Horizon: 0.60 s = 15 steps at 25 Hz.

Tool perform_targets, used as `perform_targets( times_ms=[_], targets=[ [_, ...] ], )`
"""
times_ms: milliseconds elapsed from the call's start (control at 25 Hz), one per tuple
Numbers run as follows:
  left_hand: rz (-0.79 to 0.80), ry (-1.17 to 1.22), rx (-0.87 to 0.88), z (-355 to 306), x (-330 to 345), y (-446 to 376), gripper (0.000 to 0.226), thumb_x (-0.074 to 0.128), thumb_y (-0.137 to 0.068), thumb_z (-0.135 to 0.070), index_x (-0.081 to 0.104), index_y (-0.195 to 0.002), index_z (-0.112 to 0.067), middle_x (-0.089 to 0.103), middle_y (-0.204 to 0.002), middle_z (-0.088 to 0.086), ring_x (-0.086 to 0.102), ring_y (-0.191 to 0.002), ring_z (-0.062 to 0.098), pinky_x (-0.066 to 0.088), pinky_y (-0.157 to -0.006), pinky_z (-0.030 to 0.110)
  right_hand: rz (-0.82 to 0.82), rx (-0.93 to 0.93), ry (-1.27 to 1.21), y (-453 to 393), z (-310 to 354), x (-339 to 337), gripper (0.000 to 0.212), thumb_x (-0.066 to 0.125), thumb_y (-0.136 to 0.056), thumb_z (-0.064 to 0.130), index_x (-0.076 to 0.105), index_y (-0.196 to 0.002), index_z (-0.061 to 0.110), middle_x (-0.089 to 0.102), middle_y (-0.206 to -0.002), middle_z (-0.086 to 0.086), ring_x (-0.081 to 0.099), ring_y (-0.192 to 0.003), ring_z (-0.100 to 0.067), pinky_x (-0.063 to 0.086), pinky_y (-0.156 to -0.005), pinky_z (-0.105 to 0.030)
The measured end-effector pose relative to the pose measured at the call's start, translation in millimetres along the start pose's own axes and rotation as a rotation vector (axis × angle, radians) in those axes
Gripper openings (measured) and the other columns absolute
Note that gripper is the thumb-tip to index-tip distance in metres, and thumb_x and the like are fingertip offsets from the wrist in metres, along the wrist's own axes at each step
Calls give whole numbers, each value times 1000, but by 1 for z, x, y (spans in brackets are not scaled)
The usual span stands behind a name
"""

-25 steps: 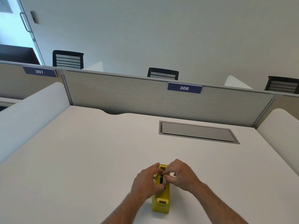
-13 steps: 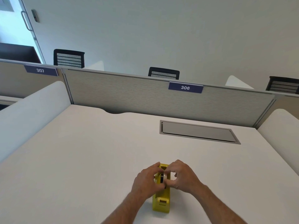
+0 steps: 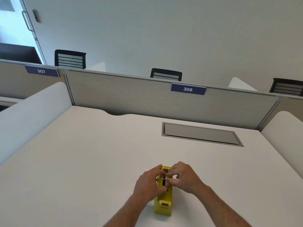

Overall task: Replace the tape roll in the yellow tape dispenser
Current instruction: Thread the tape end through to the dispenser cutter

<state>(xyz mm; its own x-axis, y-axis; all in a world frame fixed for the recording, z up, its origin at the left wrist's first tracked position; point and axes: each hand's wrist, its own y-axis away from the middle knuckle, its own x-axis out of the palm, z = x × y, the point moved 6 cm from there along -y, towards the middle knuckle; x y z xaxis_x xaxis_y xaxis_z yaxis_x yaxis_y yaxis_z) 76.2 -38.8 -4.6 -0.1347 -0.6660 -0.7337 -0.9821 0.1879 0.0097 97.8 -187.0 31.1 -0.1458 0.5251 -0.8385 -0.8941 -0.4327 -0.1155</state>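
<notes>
The yellow tape dispenser (image 3: 164,203) stands on the white desk (image 3: 82,161) near its front edge, cutter end toward me. A tape roll (image 3: 165,179) with a dark core sits upright at the dispenser's top opening. My left hand (image 3: 148,182) grips the roll from the left side. My right hand (image 3: 184,176) pinches it from the right with thumb and forefinger. My fingers hide most of the roll, so I cannot tell whether it is seated in the slot.
A grey cable hatch (image 3: 201,134) is set into the desk at the back right. A fabric partition (image 3: 131,95) with a "306" label (image 3: 188,89) bounds the far edge. White side dividers (image 3: 29,112) flank the desk.
Both hands have stayed on the roll over the dispenser; the fingers shifted slightly around it. The dispenser has not moved.
</notes>
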Motion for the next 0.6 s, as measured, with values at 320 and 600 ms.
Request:
perform_targets(
  times_ms=[320, 600],
  targets=[
    [12, -18, 18, -1, -1, 1, 53, 73, -73, -57, 59, -123, -46, 40, -153, -24, 61, -117, 8, 55, -97, 34, 1, 20, 1, -1, -3, -1, 13, 71, -80, 37, 78, -90, 32, 72, -86, 19, 56, -89, -4, 51, -71, -23],
    [29, -28, 19, -3, -2, 1, 55, 75, -73, -54, 58, -126, -47, 39, -154, -23, 60, -120, 9, 54, -99, 35, 20, 14, 67, 4, 1, 3, 32, 67, -65, 47, 66, -94, 33, 63, -92, 19, 50, -92, -5, 54, -70, -26]
  ],
)
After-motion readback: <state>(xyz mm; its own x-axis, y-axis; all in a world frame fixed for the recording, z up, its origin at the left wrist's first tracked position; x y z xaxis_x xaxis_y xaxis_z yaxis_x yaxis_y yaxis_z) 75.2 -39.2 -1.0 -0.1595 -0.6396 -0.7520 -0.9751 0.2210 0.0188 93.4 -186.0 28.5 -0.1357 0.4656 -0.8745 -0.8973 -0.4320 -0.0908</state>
